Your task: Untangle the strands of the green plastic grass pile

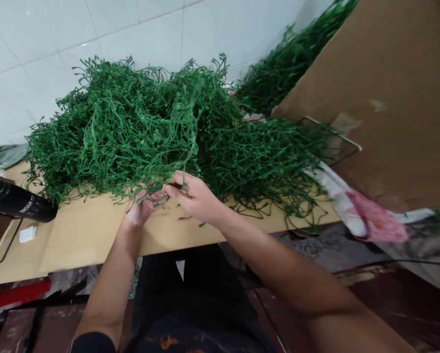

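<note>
A big heap of thin green plastic sprigs (131, 122) lies on a light wooden board (80, 230). Both my hands meet at its near edge. My right hand (194, 196) is closed in a pinch on a green strand that runs up into the heap. My left hand (141, 211) sits just beside it, fingers curled around the lower end of the same tangle of sprigs. The fingertips of both hands are partly hidden by the strands.
A black cylinder (17, 201) lies at the left edge of the board. A large cardboard sheet (389, 98) leans at the right, with more green sprigs (289, 59) behind it. A wire frame (337, 135) and pink-and-white cloth (363, 211) lie at the right. White tiles form the back wall.
</note>
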Available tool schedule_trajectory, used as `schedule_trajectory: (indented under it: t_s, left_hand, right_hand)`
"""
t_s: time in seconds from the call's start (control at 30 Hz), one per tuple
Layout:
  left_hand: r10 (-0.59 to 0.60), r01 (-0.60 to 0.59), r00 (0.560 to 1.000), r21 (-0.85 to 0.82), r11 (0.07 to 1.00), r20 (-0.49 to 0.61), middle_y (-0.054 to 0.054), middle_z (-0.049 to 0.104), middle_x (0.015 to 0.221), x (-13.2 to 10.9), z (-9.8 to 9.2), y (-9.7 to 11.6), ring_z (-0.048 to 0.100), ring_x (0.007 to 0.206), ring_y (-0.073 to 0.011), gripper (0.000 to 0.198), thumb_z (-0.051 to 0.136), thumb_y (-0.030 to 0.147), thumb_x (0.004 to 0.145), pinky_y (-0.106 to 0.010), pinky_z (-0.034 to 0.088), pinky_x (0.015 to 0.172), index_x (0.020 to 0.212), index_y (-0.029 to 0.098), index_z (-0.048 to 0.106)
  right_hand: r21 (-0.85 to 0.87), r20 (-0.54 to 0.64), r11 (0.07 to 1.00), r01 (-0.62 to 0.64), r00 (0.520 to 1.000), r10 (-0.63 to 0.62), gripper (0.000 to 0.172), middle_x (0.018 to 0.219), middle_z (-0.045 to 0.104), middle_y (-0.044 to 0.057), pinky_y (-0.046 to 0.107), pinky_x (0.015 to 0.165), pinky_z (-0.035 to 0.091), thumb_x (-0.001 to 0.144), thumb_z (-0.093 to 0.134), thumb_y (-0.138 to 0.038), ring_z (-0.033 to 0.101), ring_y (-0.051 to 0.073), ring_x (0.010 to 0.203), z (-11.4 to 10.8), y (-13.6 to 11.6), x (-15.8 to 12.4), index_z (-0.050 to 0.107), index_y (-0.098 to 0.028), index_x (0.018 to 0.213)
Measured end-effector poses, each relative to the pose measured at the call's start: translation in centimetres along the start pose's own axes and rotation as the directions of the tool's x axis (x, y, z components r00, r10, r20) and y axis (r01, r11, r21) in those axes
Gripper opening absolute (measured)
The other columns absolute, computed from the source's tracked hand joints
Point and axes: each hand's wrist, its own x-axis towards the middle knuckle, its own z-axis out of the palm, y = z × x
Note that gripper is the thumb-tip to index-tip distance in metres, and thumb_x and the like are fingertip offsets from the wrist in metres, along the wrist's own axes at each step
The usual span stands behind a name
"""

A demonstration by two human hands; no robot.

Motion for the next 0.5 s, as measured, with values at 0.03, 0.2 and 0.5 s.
schedule_trajectory:
  t_s: [0.03, 0.2, 0.5]
  left_hand:
    - [0.003, -0.003, 0.999, -0.008, 1.000, 0.032, -0.002, 0.067, 0.077, -0.1, 0.1, -0.2, 0.062, 0.073, -0.0155, 0.017, 0.068, 0.026, 0.065, -0.028, 0.049, 0.066, 0.078, 0.020, 0.060]
    - [0.016, -0.022, 0.995, -0.063, 0.998, -0.100, -0.002, 0.064, 0.068, -0.4, -1.0, 0.6, 0.060, 0.063, -0.0126, 0.020, 0.065, 0.036, 0.070, -0.026, 0.050, 0.061, 0.070, 0.018, 0.057]
    - [0.183, -0.176, 0.957, 0.050, 0.983, -0.223, -0.004, 0.065, 0.084, -2.6, -3.3, 4.1, 0.062, 0.075, -0.0126, 0.030, 0.060, 0.045, 0.075, -0.025, 0.051, 0.065, 0.088, 0.019, 0.059]
  right_hand:
    - [0.072, -0.002, 0.995, -0.061, 0.998, 0.062, 0.015, 0.068, 0.047, 0.000, 0.024, 0.063, 0.039, 0.083, 0.044, -0.025, 0.045, 0.009, 0.065, -0.2, 0.2, -0.1, 0.048, -0.016, 0.073]
    - [0.179, 0.162, 0.956, -0.231, 0.966, 0.203, 0.017, 0.069, 0.049, -0.001, 0.022, 0.057, 0.039, 0.083, 0.045, -0.030, 0.044, 0.008, 0.061, 0.0, 0.8, -1.3, 0.050, -0.014, 0.083]
    - [-0.301, 0.477, 0.936, -0.184, 0.820, 0.315, 0.026, 0.084, 0.068, 0.009, 0.024, 0.067, 0.043, 0.085, 0.047, -0.029, 0.062, 0.016, 0.078, -2.3, -0.4, -3.5, 0.065, -0.012, 0.090]
